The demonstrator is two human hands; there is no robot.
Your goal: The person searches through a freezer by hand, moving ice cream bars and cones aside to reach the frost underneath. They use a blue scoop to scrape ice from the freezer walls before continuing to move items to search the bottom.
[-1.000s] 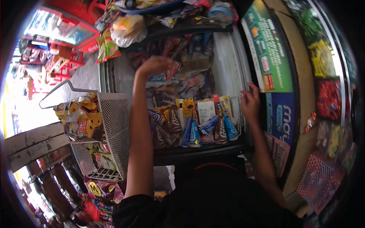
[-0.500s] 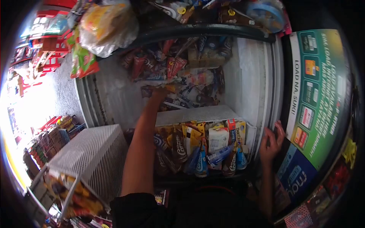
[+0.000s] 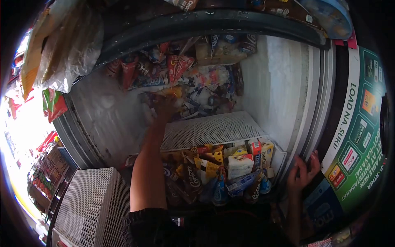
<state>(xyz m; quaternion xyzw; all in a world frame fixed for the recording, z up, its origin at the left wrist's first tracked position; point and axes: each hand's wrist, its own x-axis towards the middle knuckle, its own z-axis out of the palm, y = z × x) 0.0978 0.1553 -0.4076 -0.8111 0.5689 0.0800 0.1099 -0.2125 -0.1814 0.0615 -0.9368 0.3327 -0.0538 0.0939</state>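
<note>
My left hand (image 3: 166, 106) reaches deep into a chest freezer (image 3: 284, 94), down among wrapped ice creams at its bottom. Its fingers are dim and partly hidden, next to a yellow-orange wrapper (image 3: 176, 91); whether they grip anything I cannot make out. Just beyond lie a red cone wrapper (image 3: 180, 67) and pink-and-white packs (image 3: 214, 77). My right hand (image 3: 303, 175) rests by the freezer's right rim, fingers apart and holding nothing. Between my arms, a white mesh basket (image 3: 214, 129) holds cones, yellow packs and a blue wrapper (image 3: 243, 183).
Another white mesh basket (image 3: 84, 201) stands outside the freezer at lower left. A dark raised edge (image 3: 205, 19) curves across the far side. Plastic bags (image 3: 70, 49) hang at upper left. Along the right lies a green sign (image 3: 360, 140).
My view has moved closer and lower over the freezer. My left hand stays among the packs near the yellow-orange wrapper. My right hand remains by the right rim.
</note>
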